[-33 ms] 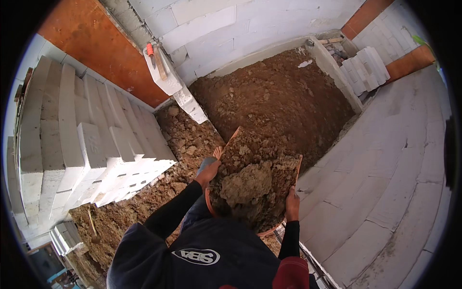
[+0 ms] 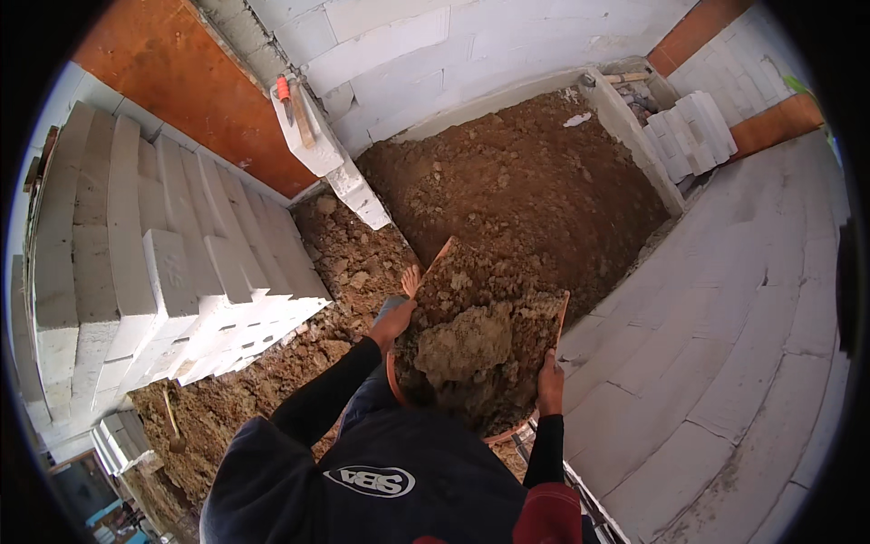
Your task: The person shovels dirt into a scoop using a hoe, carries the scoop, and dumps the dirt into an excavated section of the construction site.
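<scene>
In front of my body is an orange-rimmed tub [image 2: 395,379] heaped with brown soil [image 2: 464,344], one large pale clod among it. My left hand [image 2: 391,324] is closed on the tub's left edge. At the right edge, my right hand [image 2: 550,385] grips the rim with its fingers wrapped round it. The tub's far side is hard to tell from the dirt beyond, and its underside is hidden. A bare foot [image 2: 410,279] shows on the ground just past my left hand.
Loose earth [image 2: 517,181] fills a walled bay ahead. White blocks [image 2: 154,263] are stacked at the left, and a block wall [image 2: 716,335] runs along the right. An orange-handled trowel [image 2: 285,94] lies on a low wall; a long-handled tool [image 2: 172,422] rests on dirt at the lower left.
</scene>
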`<state>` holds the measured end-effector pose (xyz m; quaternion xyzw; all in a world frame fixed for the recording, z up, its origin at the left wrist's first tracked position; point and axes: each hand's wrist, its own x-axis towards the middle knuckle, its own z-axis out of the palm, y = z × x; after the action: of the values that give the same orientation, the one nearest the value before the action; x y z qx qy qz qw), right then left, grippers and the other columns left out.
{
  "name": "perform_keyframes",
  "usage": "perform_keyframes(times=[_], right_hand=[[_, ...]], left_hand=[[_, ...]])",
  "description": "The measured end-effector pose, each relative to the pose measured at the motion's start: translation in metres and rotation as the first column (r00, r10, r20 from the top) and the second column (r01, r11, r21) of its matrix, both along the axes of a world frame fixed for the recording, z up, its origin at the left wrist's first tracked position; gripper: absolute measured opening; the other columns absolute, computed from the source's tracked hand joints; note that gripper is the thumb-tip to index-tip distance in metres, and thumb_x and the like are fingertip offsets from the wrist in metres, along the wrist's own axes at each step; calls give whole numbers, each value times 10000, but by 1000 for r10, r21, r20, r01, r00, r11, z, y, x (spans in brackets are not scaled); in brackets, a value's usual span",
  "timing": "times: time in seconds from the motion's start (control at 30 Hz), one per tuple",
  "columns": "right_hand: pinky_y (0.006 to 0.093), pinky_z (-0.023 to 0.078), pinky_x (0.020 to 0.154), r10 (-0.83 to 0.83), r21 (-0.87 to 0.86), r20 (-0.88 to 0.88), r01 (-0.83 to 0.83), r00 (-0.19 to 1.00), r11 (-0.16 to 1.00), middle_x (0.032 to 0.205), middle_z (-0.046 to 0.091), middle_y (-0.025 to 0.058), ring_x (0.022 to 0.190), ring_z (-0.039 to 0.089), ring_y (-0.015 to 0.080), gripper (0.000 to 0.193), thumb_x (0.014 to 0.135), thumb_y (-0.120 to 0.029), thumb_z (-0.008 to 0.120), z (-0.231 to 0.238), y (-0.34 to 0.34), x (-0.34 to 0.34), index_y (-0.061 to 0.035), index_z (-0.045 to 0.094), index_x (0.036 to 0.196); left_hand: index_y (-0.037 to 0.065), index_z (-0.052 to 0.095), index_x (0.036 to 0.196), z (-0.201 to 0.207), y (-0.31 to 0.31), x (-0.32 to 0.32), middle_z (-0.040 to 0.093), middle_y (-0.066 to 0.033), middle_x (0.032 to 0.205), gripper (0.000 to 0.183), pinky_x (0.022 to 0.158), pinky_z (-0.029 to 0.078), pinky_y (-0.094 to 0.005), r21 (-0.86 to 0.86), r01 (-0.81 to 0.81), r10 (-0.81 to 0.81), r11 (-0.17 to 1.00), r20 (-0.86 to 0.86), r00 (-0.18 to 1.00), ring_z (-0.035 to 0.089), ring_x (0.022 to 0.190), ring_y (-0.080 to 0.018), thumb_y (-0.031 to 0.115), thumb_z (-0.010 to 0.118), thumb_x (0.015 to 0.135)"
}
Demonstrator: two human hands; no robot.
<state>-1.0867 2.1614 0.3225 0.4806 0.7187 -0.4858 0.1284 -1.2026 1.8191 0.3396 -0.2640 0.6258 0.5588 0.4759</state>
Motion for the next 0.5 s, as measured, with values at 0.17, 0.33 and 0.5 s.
perform_keyframes(times=[0.17, 0.33, 0.5], right_hand=[[419, 434, 914, 196, -104, 201, -178, 960, 979, 1202, 562, 207, 1067, 540, 304, 802, 974, -605, 432, -22, 24, -86, 121, 474, 1313], [423, 261, 591, 212, -155, 282, -173, 936, 973, 650, 331, 13, 602, 314, 162, 552, 1027, -530, 405, -42, 7, -187, -92, 440, 693], [583, 349, 1064, 307, -321, 351, -195, 884, 927, 1565, 335, 131, 1423, 320, 348, 662, 990, -419, 539, -125, 34, -311, -79, 338, 1521]], left_hand=[[129, 105, 1583, -70, -14, -60, 38, -131, 1645, 756, 1222, 95, -545, 84, -53, 52, 995, 16, 999, 32, 1516, -318, 570, 348, 1019], [89, 55, 1577, -103, -31, -128, -22, -137, 1641, 808, 1240, 128, -537, 37, -151, 140, 988, 215, 967, 9, 1513, -325, 573, 373, 1012], [126, 1, 1577, -195, -54, -182, -68, -115, 1640, 772, 1226, 155, -565, 26, -316, 283, 949, 378, 882, 18, 1508, -338, 559, 318, 1023]])
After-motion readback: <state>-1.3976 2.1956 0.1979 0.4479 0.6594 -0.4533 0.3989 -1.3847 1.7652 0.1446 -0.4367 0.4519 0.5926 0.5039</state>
